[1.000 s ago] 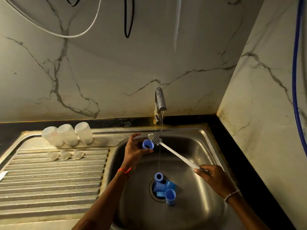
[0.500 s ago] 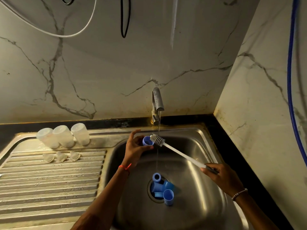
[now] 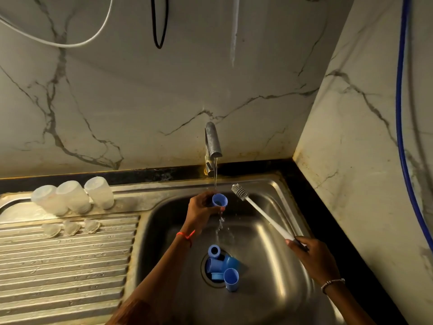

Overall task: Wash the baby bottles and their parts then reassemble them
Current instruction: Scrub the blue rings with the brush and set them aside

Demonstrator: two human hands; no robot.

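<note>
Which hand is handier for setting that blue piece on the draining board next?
Probably the left hand: it grips the blue cap under the tap, and the draining board lies on its side. The right hand holds the bottle brush.

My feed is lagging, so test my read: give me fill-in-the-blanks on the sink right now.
1. The left hand holds a blue ring under the tap's running ____.
2. The right hand grips a long white ____.
3. ____ clear bottles stand on the drainboard.
4. More blue parts lie over the sink's ____.
Missing: water; brush; three; drain.
</note>
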